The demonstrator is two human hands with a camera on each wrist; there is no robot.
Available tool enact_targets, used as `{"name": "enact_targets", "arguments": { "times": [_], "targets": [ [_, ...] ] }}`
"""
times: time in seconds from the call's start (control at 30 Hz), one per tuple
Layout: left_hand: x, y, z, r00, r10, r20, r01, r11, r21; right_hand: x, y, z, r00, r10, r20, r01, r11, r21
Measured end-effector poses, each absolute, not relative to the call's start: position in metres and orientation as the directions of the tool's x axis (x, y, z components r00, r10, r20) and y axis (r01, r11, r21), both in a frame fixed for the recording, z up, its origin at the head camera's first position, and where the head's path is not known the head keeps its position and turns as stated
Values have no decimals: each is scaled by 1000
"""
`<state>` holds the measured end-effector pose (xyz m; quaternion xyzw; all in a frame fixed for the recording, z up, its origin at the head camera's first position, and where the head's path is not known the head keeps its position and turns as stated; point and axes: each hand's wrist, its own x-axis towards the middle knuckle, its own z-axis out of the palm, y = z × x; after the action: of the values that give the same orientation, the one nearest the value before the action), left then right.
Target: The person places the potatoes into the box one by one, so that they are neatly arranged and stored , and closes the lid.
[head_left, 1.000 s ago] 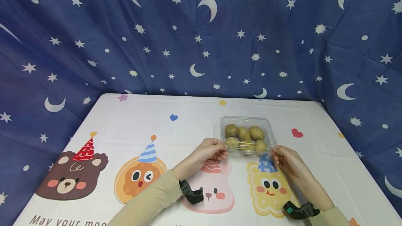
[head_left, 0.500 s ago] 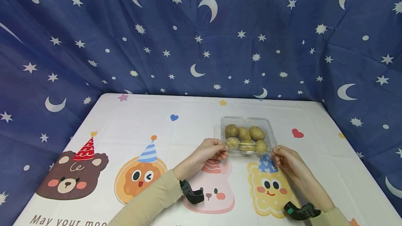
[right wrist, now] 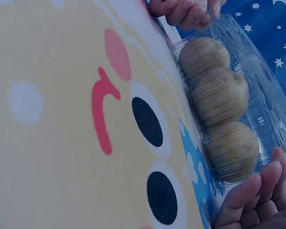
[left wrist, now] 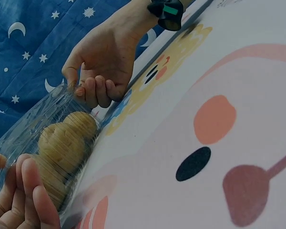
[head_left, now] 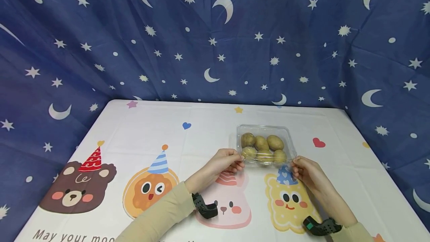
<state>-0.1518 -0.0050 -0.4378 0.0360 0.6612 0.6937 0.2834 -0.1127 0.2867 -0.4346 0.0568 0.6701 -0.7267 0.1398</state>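
A clear plastic clamshell box (head_left: 289, 141) rests on the table, right of the middle in the head view. Through its ridged wall show several potatoes (head_left: 274, 142), set in two rows. My left hand (head_left: 226, 160) pinches the box's near left corner between thumb and curled fingers. At the near right corner my right hand (head_left: 307, 171) pinches the rim the same way. Both wrist views show the box's near side, with potatoes (right wrist: 221, 98) behind the plastic and a hand at each end.
A white tablecloth (head_left: 208, 133) printed with cartoon faces, hearts and stars covers the table. Behind it and along the sides hangs a blue curtain (head_left: 168, 40) with moons and stars. Each wrist wears a black strap (head_left: 204, 205).
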Motion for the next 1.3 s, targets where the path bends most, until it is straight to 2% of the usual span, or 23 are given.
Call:
{"name": "enact_targets", "arguments": {
  "times": [0.4, 0.63, 0.9, 1.13, 1.3],
  "targets": [
    [-151, -12, -436, -826, 464, -321, -317, 88, 944, -113, 296, -436, -944, -194, -267, 285, -70, -956],
    [-151, -22, -437, -829, 474, -298, -281, 108, 954, -113, 298, -431, -955, -126, -269, 266, 39, -963],
    [-153, -37, -433, -869, 427, -251, -188, 184, 965, -115, 301, -421, -964, -31, -263, 256, 147, -955],
    [-157, -62, -424, -925, 351, -147, -37, 300, 953, -118, 305, -413, -989, 46, -138, 145, 317, -937],
    [-159, -79, -418, -958, 284, -50, 82, 434, 897, -121, 304, -408, -998, 57, 26, 1, 430, -903]
  ]
}}
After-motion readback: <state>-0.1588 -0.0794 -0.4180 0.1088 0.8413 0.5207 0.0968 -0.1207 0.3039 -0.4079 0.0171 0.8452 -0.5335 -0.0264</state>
